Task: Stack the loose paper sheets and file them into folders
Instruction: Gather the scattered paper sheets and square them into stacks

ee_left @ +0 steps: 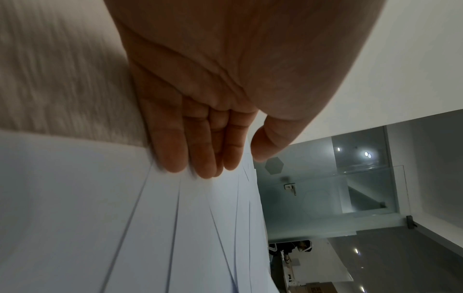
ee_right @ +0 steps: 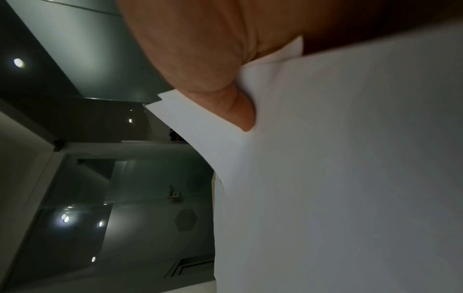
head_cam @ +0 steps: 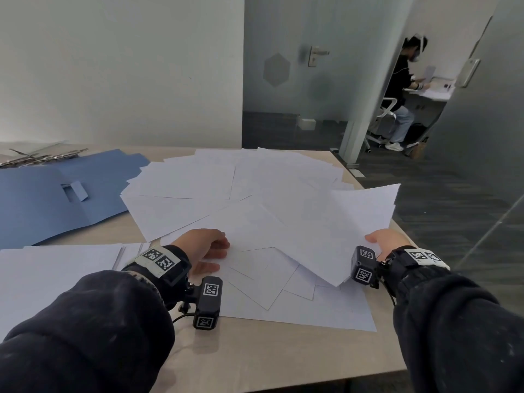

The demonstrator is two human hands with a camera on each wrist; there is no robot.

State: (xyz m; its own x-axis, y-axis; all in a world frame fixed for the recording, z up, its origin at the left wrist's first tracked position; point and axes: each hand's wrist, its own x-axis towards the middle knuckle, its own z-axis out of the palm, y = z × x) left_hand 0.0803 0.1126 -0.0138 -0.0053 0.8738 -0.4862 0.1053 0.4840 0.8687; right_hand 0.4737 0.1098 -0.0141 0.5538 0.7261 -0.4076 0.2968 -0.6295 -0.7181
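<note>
Your right hand [head_cam: 387,243] pinches thin, floppy, slippery sheets [head_cam: 351,222] at the tabletop's right edge; your left hand's [head_cam: 205,246] fingers lie flat on the pile, so take edges.

I see matt white paper sheets [head_cam: 255,194] spread over a pale, smooth wood-grain desk [head_cam: 283,358], beside matt blue card folders [head_cam: 42,202] with shiny metal clips [head_cam: 42,158]; frosted glass door [head_cam: 297,66] behind.

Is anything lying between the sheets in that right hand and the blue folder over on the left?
Yes. The right hand grips a few sheets at the table's right edge; the scattered loose sheets cover the table up to the blue folder, and the left hand rests on them.
</note>
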